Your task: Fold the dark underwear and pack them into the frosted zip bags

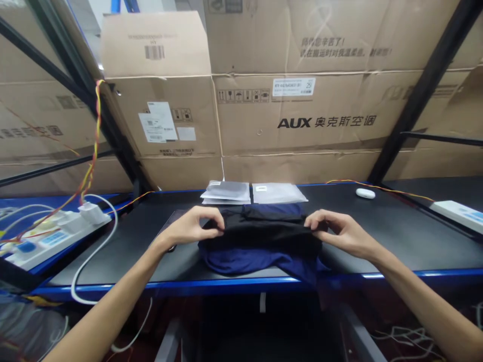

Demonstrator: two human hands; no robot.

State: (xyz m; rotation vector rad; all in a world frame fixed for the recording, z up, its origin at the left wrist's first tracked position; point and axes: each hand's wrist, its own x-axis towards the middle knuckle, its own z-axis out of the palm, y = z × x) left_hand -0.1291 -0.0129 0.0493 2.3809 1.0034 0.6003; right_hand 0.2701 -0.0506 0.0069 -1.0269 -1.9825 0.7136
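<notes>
The left hand (pixel 196 224) is pinching the black-and-navy cloth (pixel 264 235) at nine o'clock and the right hand (pixel 334 229) at three, sensible holds, since it is lying on the table (pixel 396 241), drooping over the edge around five, probably light, soft and limp.

Left hand (pixel 186 226): thumb (pixel 214 233) and forefinger pinched together, thumb below. Right hand (pixel 347 231): matching pinch, fingers curled. Both sets of fingertips point inward, facing each other, well apart, at nearly equal height. Left wrist (pixel 163 242) and right wrist (pixel 373 250) lie outward of the fingertips; from there the bare left forearm (pixel 121 296) and right forearm (pixel 422 300) slope outward, back toward the body.
</notes>
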